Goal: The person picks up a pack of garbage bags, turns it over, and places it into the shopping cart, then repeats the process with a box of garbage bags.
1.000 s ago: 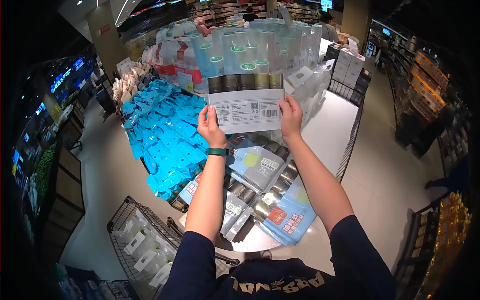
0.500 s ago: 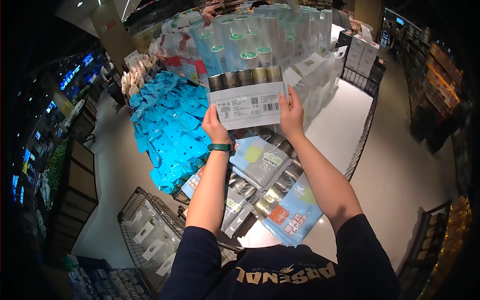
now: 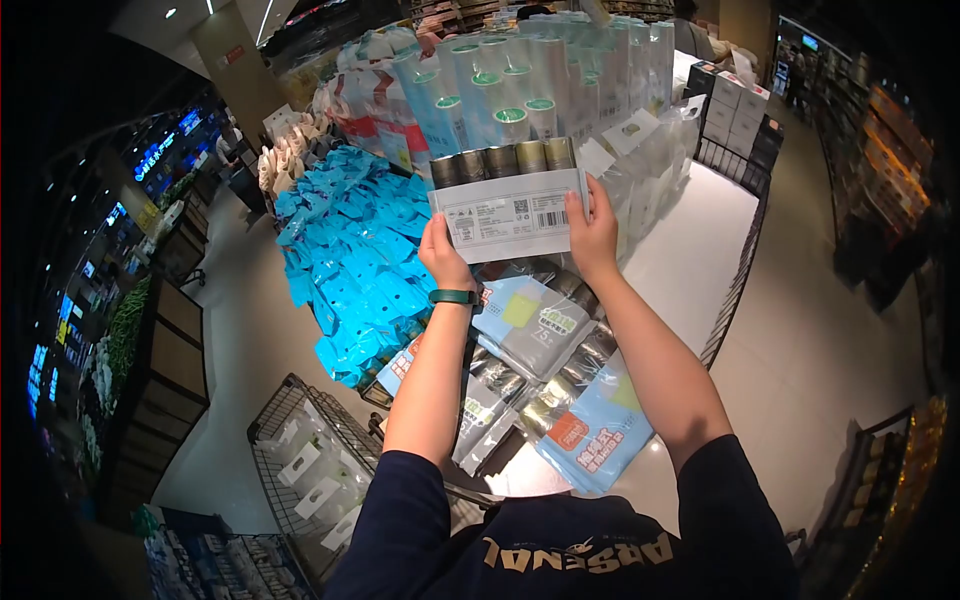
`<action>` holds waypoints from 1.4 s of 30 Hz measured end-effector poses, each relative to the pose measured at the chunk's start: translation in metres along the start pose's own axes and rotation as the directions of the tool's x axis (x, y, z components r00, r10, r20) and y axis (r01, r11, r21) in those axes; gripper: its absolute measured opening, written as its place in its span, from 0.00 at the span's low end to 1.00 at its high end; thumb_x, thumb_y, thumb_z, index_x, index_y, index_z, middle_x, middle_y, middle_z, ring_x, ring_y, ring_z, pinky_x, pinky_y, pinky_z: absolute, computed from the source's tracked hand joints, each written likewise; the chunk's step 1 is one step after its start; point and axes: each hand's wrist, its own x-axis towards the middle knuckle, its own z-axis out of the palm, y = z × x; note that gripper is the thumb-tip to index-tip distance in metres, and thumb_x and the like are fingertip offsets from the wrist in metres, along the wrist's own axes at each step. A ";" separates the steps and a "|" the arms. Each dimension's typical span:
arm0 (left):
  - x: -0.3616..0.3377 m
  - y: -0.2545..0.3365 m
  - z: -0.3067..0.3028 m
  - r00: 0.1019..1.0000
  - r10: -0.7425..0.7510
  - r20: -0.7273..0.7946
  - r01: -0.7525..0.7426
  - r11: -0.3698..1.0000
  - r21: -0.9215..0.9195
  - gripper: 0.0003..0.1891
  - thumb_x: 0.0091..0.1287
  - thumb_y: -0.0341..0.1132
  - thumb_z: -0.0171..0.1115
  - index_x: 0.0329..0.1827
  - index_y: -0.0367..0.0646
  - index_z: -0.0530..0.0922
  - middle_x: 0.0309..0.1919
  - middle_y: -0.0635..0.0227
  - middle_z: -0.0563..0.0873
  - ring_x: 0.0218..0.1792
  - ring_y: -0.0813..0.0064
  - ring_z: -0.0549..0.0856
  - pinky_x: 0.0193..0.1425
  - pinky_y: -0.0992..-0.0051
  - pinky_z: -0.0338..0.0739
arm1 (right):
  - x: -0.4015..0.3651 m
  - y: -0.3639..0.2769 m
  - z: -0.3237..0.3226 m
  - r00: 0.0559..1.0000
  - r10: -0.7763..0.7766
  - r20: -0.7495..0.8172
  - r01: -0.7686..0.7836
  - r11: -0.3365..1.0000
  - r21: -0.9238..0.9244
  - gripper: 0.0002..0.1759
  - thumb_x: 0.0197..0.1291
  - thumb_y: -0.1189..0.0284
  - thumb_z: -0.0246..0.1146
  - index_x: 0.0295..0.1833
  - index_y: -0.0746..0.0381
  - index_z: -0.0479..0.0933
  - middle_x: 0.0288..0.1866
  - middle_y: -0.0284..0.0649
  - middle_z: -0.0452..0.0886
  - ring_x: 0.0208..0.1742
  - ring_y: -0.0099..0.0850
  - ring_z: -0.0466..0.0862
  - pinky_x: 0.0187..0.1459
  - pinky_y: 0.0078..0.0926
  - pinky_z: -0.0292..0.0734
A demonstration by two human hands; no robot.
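Between my two hands is a pack of garbage bag rolls (image 3: 510,217), its white printed back with a barcode facing me and several dark and gold rolls along its top. My left hand (image 3: 443,254) grips its left end, thumb on the label. At the right end, my right hand (image 3: 593,228) is closed on it the same way. Below lie more packs in clear film, among them a grey and blue one (image 3: 532,322) and a light blue one with an orange patch (image 3: 600,437).
Left of the packs is a heap of bright blue bags (image 3: 360,240). Tall clear rolls with green ends (image 3: 511,116) stand behind. A wire basket (image 3: 300,430) sits at lower left, and a white display surface (image 3: 700,230) extends to the right.
The view has shifted slightly, so everything sits a little further right in it. Both hands keep the same hold on the pack.
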 end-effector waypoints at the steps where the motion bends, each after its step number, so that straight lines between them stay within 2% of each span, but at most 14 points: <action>1: 0.000 0.000 0.000 1.000 -0.004 -0.001 0.004 1.000 -0.004 0.15 0.75 0.40 0.54 0.45 0.36 0.82 0.41 0.67 0.87 0.40 0.77 0.84 0.46 0.77 0.77 | 0.000 0.004 0.000 1.000 -0.009 -0.001 0.009 1.000 0.019 0.24 0.68 0.65 0.61 0.64 0.66 0.70 0.46 0.45 0.84 0.46 0.30 0.83 0.49 0.28 0.77; 8: -0.002 0.000 -0.001 1.000 0.028 0.013 -0.029 0.999 0.037 0.15 0.75 0.40 0.54 0.44 0.37 0.82 0.39 0.68 0.86 0.39 0.79 0.83 0.45 0.78 0.76 | 0.000 0.007 -0.001 1.000 0.029 -0.007 -0.030 0.999 -0.032 0.26 0.66 0.64 0.63 0.64 0.66 0.70 0.46 0.49 0.84 0.47 0.35 0.84 0.50 0.30 0.77; 10: -0.002 -0.001 0.001 0.999 0.040 0.000 -0.040 0.999 0.030 0.15 0.75 0.40 0.54 0.43 0.36 0.82 0.37 0.69 0.86 0.37 0.81 0.82 0.43 0.79 0.76 | 0.000 0.005 -0.003 0.999 0.021 0.026 -0.019 0.997 -0.078 0.24 0.70 0.67 0.60 0.67 0.66 0.67 0.47 0.43 0.84 0.47 0.25 0.82 0.51 0.24 0.75; 14: 0.000 -0.004 0.000 0.998 0.050 -0.024 -0.050 0.998 0.032 0.16 0.75 0.40 0.54 0.41 0.35 0.82 0.35 0.70 0.86 0.34 0.83 0.81 0.40 0.80 0.75 | 0.000 0.003 -0.004 0.999 0.044 0.033 -0.040 0.993 -0.113 0.24 0.70 0.67 0.60 0.66 0.65 0.68 0.47 0.43 0.84 0.47 0.25 0.82 0.50 0.24 0.76; 17: -0.001 -0.003 -0.001 1.000 0.015 0.001 -0.015 1.000 0.012 0.14 0.75 0.41 0.55 0.43 0.37 0.82 0.39 0.69 0.86 0.38 0.79 0.82 0.44 0.78 0.75 | 0.000 0.003 -0.004 0.999 0.037 0.033 -0.034 0.995 -0.091 0.23 0.70 0.67 0.60 0.66 0.66 0.68 0.47 0.43 0.84 0.47 0.25 0.82 0.50 0.24 0.75; 21: -0.001 -0.002 -0.001 1.000 0.018 0.011 -0.019 0.999 0.029 0.14 0.74 0.40 0.55 0.44 0.37 0.82 0.38 0.69 0.86 0.38 0.79 0.82 0.44 0.78 0.75 | 0.000 0.003 -0.004 0.998 0.035 0.043 -0.031 0.996 -0.080 0.23 0.70 0.67 0.60 0.65 0.66 0.68 0.47 0.43 0.84 0.47 0.25 0.82 0.50 0.24 0.76; 23: -0.001 -0.002 0.001 0.997 0.068 -0.020 -0.067 0.996 0.055 0.16 0.75 0.40 0.54 0.41 0.34 0.82 0.35 0.70 0.86 0.34 0.82 0.81 0.40 0.80 0.75 | 0.000 0.005 -0.004 0.999 0.029 0.043 -0.026 0.997 -0.071 0.22 0.70 0.68 0.60 0.65 0.66 0.68 0.47 0.43 0.84 0.47 0.25 0.82 0.50 0.24 0.76; 42: 0.000 -0.003 0.000 0.999 0.037 -0.031 -0.036 0.999 0.032 0.15 0.75 0.39 0.54 0.42 0.34 0.82 0.36 0.70 0.86 0.35 0.82 0.82 0.40 0.80 0.75 | 0.000 0.000 -0.003 0.999 0.034 0.035 -0.031 0.996 -0.087 0.23 0.69 0.67 0.60 0.65 0.66 0.69 0.48 0.43 0.84 0.48 0.26 0.82 0.51 0.25 0.75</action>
